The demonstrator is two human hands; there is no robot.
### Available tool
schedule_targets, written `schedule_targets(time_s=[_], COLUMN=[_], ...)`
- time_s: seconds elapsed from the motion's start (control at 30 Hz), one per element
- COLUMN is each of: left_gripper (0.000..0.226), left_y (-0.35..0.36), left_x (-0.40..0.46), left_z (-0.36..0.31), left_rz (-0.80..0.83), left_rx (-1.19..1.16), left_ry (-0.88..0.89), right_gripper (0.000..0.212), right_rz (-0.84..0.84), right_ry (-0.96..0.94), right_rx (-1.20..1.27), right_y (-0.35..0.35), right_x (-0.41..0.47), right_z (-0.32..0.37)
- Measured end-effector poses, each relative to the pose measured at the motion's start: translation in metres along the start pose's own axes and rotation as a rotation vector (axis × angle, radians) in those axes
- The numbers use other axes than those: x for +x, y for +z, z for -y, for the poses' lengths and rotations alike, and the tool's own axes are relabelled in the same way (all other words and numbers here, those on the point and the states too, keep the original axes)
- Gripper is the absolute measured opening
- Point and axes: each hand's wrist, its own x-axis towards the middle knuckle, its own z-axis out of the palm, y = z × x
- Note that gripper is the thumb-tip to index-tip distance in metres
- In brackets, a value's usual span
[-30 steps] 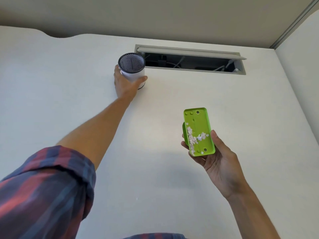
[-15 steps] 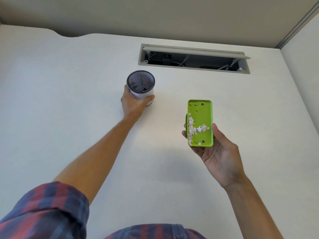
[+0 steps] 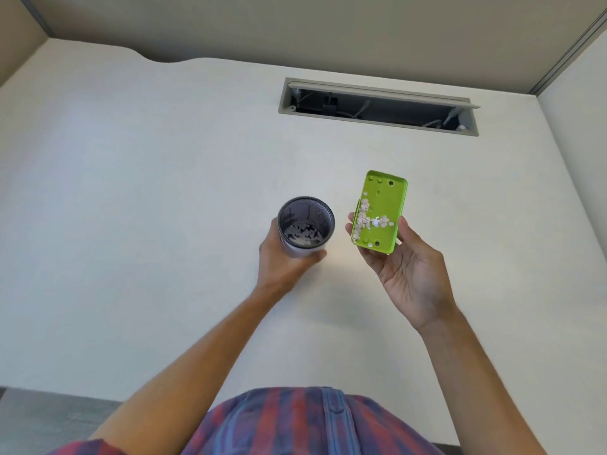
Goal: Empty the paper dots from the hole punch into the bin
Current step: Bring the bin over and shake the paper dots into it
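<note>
The left hand [image 3: 279, 257] wraps the mesh bin [image 3: 305, 226], hiding its base; the right hand [image 3: 407, 270] grips the green tray [image 3: 382, 205] of paper dots [image 3: 368, 220] above the white desk [image 3: 147, 192].

A red-and-blue plaid shirt [image 3: 295, 421] with a buttoned front placket is worn.

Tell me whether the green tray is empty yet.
Not empty. Paper dots lie in the tray, which the right hand holds face up beside the bin in the left hand.
</note>
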Motion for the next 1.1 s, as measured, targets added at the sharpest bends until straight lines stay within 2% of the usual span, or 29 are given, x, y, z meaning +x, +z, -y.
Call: schedule_targets(time_s=[0.1, 0.17, 0.27, 0.4, 0.63, 0.97, 1.03, 1.1], left_gripper=[0.074, 0.075, 0.077, 0.077, 0.078, 0.080, 0.087, 0.102], left_y=[0.003, 0.005, 0.007, 0.008, 0.006, 0.001, -0.003, -0.007], left_x=[-0.025, -0.039, -0.053, -0.059, -0.059, -0.060, -0.062, -0.064], left_z=[0.002, 0.005, 0.006, 0.004, 0.002, -0.003, -0.003, 0.000], left_rz=[0.033, 0.056, 0.075, 0.088, 0.108, 0.126, 0.133, 0.151], left_rx=[0.021, 0.022, 0.035, 0.050, 0.050, 0.099, 0.118, 0.142], left_ry=[0.015, 0.008, 0.006, -0.001, -0.015, 0.038, 0.065, 0.051], right_gripper=[0.052, 0.040, 0.025, 0.036, 0.046, 0.048, 0.048, 0.049], right_rz=[-0.004, -0.016, -0.035, -0.020, 0.129, 0.199, 0.206, 0.206], right_ry=[-0.024, -0.062, -0.157, -0.233, -0.397, -0.562, -0.606, -0.629], right_rx=[-0.032, -0.094, -0.307, -0.645, -1.012, -1.197, -1.211, -1.224], right_y=[-0.003, -0.005, -0.009, -0.013, -0.014, -0.005, -0.004, -0.003], right_x=[0.000, -0.001, -0.001, 0.001, 0.001, 0.000, -0.001, -0.001], right_z=[-0.004, -0.005, -0.007, -0.014, -0.029, -0.026, -0.028, -0.030])
